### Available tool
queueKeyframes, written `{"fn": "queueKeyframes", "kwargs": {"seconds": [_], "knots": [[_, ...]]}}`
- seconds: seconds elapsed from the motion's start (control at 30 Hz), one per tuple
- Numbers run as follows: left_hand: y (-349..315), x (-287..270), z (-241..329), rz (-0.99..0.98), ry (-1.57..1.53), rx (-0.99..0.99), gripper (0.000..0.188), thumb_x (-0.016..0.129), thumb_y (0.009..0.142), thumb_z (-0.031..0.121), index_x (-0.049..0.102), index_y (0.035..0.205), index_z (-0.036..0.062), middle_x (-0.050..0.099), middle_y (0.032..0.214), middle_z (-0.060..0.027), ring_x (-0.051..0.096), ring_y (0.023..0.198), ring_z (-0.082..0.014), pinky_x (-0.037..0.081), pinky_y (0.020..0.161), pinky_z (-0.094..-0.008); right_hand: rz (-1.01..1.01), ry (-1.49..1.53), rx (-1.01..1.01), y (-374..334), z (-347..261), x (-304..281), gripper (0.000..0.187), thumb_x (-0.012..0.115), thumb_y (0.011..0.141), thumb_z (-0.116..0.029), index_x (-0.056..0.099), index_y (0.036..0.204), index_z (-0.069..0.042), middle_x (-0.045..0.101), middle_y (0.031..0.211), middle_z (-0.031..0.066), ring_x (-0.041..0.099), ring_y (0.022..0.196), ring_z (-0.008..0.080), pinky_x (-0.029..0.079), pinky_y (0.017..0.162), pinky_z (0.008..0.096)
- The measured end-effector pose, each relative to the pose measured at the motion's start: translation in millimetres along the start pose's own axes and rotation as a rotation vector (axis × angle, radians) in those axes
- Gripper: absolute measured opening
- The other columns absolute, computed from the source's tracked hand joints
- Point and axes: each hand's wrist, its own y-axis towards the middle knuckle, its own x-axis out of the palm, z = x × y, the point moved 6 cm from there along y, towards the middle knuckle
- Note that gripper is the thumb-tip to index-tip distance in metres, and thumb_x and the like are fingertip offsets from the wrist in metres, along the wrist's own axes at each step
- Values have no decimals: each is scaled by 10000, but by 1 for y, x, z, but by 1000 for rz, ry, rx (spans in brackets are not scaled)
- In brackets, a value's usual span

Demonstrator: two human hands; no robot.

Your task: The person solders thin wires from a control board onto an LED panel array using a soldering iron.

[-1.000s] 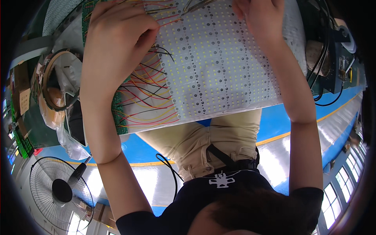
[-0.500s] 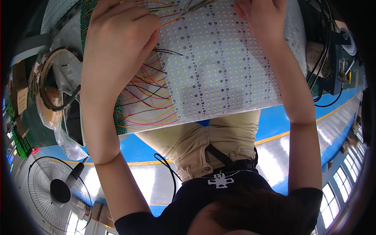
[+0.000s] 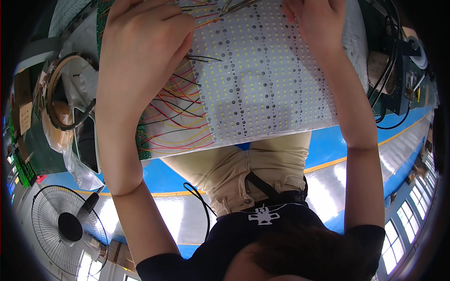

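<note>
A white LED panel (image 3: 267, 79), dotted with small yellow lights, lies in front of me. Red, yellow and black wires (image 3: 173, 117) fan out from its left edge over a green circuit board (image 3: 143, 143). My left hand (image 3: 140, 51) lies on the upper left of the wires, its fingers curled down with wire ends showing at the fingertips. My right hand (image 3: 316, 25) rests on the panel's top edge, its fingertips cut off by the picture's rim. A thin metal tool (image 3: 236, 6) pokes in at the top between the hands.
A clear plastic bag and round rings of tape (image 3: 63, 103) lie at the left. A floor fan (image 3: 65, 229) stands at the lower left. Black cables and equipment (image 3: 393, 70) sit at the right. Below are my tan trousers (image 3: 253, 173) and a blue floor.
My left hand has shifted slightly up and left, uncovering a few black wire ends near the panel's left edge. The right hand has barely moved.
</note>
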Motion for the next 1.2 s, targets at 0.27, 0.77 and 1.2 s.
{"fn": "queueKeyframes", "kwargs": {"seconds": [0.27,0.77,1.2], "knots": [[0,0,1,13,5,12,142,785,737,62,692,837,103,705,825,-13,676,822,-212,467,889,-380,-26,-18,-35,-2,-3,1,231,660,971,-120,499,810,-78,431,503,1,387,358,109,364,370,289],[0,1,1,2,19,8,141,783,745,67,686,839,106,698,823,-13,672,817,-212,467,904,-392,-39,-15,-61,-1,-4,3,243,658,975,-134,481,817,-80,422,506,1,378,355,112,362,365,292],[0,0,2,16,10,23,136,787,748,72,691,839,105,702,817,-12,674,805,-212,471,891,-383,-43,-6,-56,-2,-3,2,251,652,982,-141,484,803,-88,410,493,-5,367,344,112,359,360,286]]}}
